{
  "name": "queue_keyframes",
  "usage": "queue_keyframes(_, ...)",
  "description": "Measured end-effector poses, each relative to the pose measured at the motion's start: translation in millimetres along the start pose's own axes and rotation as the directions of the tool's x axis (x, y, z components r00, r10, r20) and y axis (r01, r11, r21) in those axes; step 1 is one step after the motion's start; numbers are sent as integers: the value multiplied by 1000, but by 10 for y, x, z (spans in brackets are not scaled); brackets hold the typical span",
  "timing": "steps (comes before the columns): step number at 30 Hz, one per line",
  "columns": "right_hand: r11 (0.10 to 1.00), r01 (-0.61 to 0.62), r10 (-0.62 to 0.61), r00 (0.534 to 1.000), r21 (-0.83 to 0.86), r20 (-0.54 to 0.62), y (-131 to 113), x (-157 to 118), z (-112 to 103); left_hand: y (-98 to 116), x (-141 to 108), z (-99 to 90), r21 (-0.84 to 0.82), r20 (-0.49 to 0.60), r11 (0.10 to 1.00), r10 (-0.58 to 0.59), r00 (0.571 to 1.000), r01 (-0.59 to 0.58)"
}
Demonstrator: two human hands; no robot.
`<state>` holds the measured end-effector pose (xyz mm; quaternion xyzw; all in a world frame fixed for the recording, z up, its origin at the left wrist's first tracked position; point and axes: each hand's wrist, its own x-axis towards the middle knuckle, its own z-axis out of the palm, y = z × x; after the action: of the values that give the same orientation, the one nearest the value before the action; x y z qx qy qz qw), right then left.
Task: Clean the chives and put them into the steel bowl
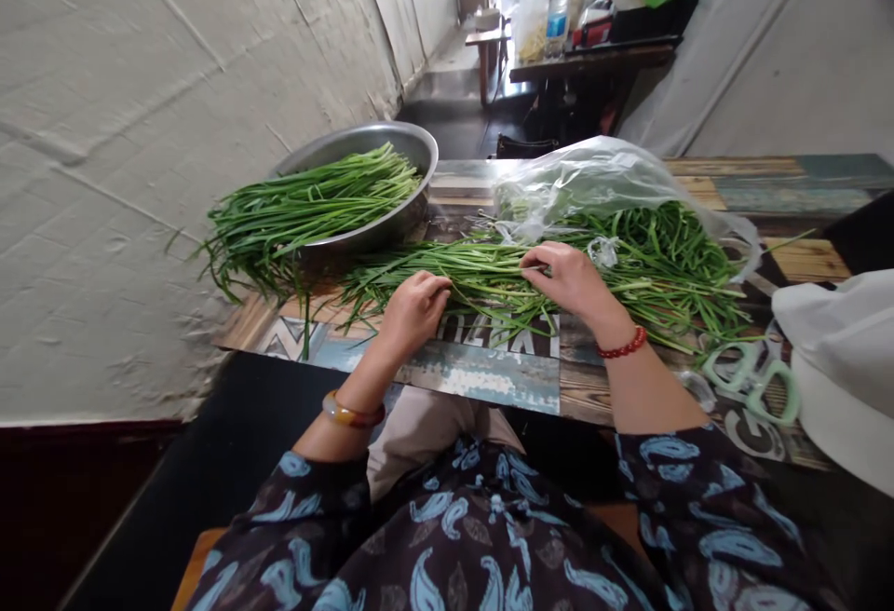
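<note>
Long green garlic chives (481,262) lie spread across the table in front of me. My left hand (415,313) is over their near side, with thumb and fingers pinched on a thin chive stalk. To its right, my right hand (569,280) has its fingertips closed at the pale stalk ends; what is between them is small and partly hidden by the fingers. A metal basin (427,159) at the left back holds a thick bundle of chives (335,192), whose leaves hang over its rim. More chives (663,243) lie under and beside a clear plastic bag (593,169).
Scissors with mint-green handles (751,378) lie at the right, next to a white cloth-like item (845,350). The patterned plank table (503,373) meets a white wall (140,173) on the left. Beyond stands another table with a water bottle (557,15) and bags.
</note>
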<state>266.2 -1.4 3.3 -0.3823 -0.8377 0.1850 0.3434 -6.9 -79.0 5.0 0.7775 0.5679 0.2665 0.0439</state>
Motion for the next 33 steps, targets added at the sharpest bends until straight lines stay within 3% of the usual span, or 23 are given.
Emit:
queue_keyframes(5, 958, -63, 92, 991, 281, -92, -92, 28, -35, 195, 190, -66, -29, -348, 999, -39, 937, 31)
queue_keyframes(8, 911, -117, 177, 977, 396, -118, -104, 38, -55, 358, 317, -61, 48, -445, 998, 46, 895, -28)
queue_keyframes(10, 874, -139, 221, 967, 465, -125, -97, 44, -60, 470, 385, -40, 114, -448, 990, 121, 886, -78)
queue_keyframes(14, 806, -172, 287, 951, 566, -120, -91, 53, -48, 607, 497, 33, 189, -260, 959, 257, 931, -212)
queue_keyframes(17, 775, -214, 339, 935, 595, -105, -107, 58, -37, 586, 592, 77, 91, -87, 967, 247, 965, -239)
queue_keyframes(21, 682, -251, 388, 921, 686, -48, -127, 65, -21, 486, 712, 47, -236, 69, 966, 121, 990, -102)
queue_keyframes(24, 635, -257, 404, 914, 729, -29, -135, 71, 18, 442, 759, 4, -403, 198, 915, 54, 979, 31)
queue_keyframes(29, 722, -252, 361, 932, 644, -39, -184, 83, 155, 408, 766, 92, -490, 278, 865, 43, 960, 103)
queue_keyframes(33, 880, -196, 284, 947, 433, -150, -249, 77, 206, 358, 743, 177, -535, 257, 840, 64, 964, 87)
